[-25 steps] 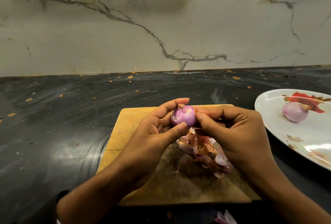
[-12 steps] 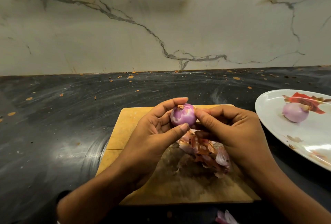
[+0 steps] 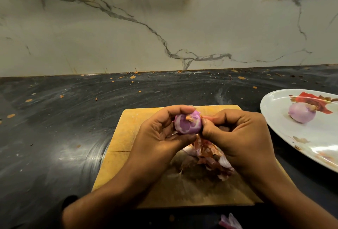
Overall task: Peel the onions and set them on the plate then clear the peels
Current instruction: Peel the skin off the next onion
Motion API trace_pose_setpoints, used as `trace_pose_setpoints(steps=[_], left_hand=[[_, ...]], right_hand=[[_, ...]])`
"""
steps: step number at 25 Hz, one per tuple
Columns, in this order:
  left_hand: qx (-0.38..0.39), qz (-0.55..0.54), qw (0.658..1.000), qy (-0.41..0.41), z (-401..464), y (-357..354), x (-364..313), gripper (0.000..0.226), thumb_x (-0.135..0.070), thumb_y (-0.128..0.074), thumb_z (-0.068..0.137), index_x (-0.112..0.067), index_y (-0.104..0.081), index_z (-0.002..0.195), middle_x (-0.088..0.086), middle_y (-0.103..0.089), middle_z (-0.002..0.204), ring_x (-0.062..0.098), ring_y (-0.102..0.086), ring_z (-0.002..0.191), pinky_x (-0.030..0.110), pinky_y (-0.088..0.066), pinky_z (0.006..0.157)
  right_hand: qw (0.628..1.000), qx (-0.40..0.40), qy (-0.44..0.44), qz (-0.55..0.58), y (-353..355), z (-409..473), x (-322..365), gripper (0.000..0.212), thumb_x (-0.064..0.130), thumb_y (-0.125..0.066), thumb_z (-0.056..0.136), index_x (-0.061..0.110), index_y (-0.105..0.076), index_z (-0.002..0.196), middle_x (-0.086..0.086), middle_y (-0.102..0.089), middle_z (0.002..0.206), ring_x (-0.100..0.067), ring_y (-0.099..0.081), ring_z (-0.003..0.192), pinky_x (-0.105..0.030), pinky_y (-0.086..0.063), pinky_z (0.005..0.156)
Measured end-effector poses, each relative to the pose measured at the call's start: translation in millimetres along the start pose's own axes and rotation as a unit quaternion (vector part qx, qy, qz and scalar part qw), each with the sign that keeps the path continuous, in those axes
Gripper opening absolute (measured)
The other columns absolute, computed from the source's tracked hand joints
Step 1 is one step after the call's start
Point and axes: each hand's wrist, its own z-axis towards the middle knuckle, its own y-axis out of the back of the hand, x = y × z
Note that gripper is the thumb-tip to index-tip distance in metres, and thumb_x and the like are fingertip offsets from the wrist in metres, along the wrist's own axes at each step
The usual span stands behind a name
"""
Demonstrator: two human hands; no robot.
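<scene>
I hold a small purple onion [image 3: 188, 123] in my left hand [image 3: 161, 137], above the far half of the wooden cutting board [image 3: 128, 133]; my index finger curls over its top and my thumb presses in from underneath, so the hand is clenched around it. Most of its skin is off, showing glossy purple with paler streaks, and a dry brown tuft sticks out at its end, facing me. My right hand [image 3: 236, 137] is just beside it, thumb and forefinger pinched together at the onion's right edge, touching it; whether a shred of skin is caught between them I cannot tell. Under my hands, on the board, lies a heap of peels [image 3: 210, 157], papery brown and pink pieces piled together. One more purple scrap [image 3: 229, 222] lies off the board at its near edge, on the black countertop [image 3: 54, 128], which is smeared and dotted with small orange specks. To my right sits a white plate [image 3: 278, 111] with a red and brown leaf pattern, partly cut by the frame, and a peeled onion [image 3: 301, 115] rests on it near the far rim. Behind the counter rises a pale marble wall [image 3: 164, 18] with dark veins. No writing or brand shows on the plate, the board or anything else here.
</scene>
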Motion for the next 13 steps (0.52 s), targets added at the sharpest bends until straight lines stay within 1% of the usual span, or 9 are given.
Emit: trace_pose_setpoints(steps=[3,6,7,8,9,10,11,13], left_hand=[[-0.002,0.004,1.0,-0.004,-0.6,-2.6,-0.7,0.047,0.007,-0.073,0.072,-0.01,-0.063,0.114,0.0,-0.071,0.117,0.015,-0.068,0.111,0.021,-0.054,0.09],[0.004,-0.022,1.0,0.016,0.1,-2.6,-2.2,0.047,0.002,-0.071,0.072,-0.01,-0.061,0.116,0.003,-0.071,0.117,0.017,-0.068,0.111,0.023,-0.054,0.091],[0.005,-0.041,0.999,0.031,0.2,-1.8,-3.2,0.048,0.0,-0.071,0.073,-0.01,-0.06,0.118,0.005,-0.071,0.117,0.019,-0.068,0.112,0.024,-0.054,0.091],[0.006,-0.059,0.997,0.047,0.6,-1.4,-4.2,0.049,0.0,-0.07,0.073,-0.011,-0.059,0.12,0.006,-0.071,0.117,0.02,-0.068,0.112,0.025,-0.055,0.091],[0.009,-0.075,0.995,0.061,1.2,-1.0,-5.5,0.05,-0.001,-0.069,0.074,-0.012,-0.058,0.122,0.006,-0.071,0.117,0.02,-0.068,0.111,0.026,-0.055,0.092],[0.011,-0.088,0.993,0.073,1.7,-0.5,-5.9,0.052,-0.002,-0.069,0.074,-0.013,-0.057,0.123,0.005,-0.072,0.115,0.02,-0.069,0.109,0.027,-0.055,0.092],[0.011,-0.096,0.992,0.082,2.1,-0.2,-6.3,0.053,-0.003,-0.069,0.073,-0.013,-0.057,0.124,0.004,-0.073,0.112,0.02,-0.07,0.106,0.028,-0.056,0.091],[0.005,-0.104,0.991,0.086,2.8,0.7,-6.6,0.054,-0.004,-0.072,0.07,-0.014,-0.057,0.121,0.005,-0.074,0.107,0.022,-0.071,0.1,0.03,-0.059,0.086]], right_hand=[[0.997,-0.029,0.028,-0.059,-4.2,-2.9,-1.1,0.014,0.011,-0.079,0.079,0.024,-0.076,0.074,0.015,-0.073,0.068,-0.004,-0.069,0.061,-0.013,-0.052,0.052],[0.997,-0.053,0.01,-0.05,-4.0,-1.5,-4.8,0.013,0.008,-0.079,0.08,0.02,-0.075,0.075,0.011,-0.073,0.068,-0.005,-0.069,0.06,-0.015,-0.053,0.054],[0.998,-0.058,-0.004,-0.028,-3.4,-0.6,-5.8,0.013,0.007,-0.078,0.081,0.019,-0.075,0.076,0.009,-0.073,0.068,-0.007,-0.07,0.061,-0.019,-0.057,0.057],[0.998,-0.062,-0.02,-0.001,-2.7,0.4,-6.5,0.012,0.007,-0.078,0.082,0.017,-0.075,0.077,0.006,-0.075,0.069,-0.01,-0.073,0.063,-0.026,-0.06,0.061],[0.997,-0.062,-0.033,0.024,-2.4,1.2,-6.6,0.008,0.009,-0.077,0.082,0.016,-0.075,0.079,0.002,-0.076,0.071,-0.014,-0.074,0.066,-0.034,-0.062,0.064],[0.997,-0.06,-0.039,0.039,-2.2,1.5,-6.2,0.005,0.011,-0.077,0.083,0.015,-0.076,0.081,-0.001,-0.076,0.073,-0.017,-0.075,0.069,-0.038,-0.063,0.066],[0.997,-0.055,-0.039,0.046,-2.3,1.5,-5.2,0.002,0.013,-0.076,0.083,0.015,-0.076,0.083,-0.002,-0.077,0.074,-0.018,-0.076,0.071,-0.038,-0.063,0.067],[0.997,-0.044,-0.039,0.055,-3.3,0.4,-2.5,0.003,0.015,-0.073,0.084,0.014,-0.075,0.086,-0.001,-0.077,0.077,-0.017,-0.076,0.074,-0.033,-0.063,0.066]])
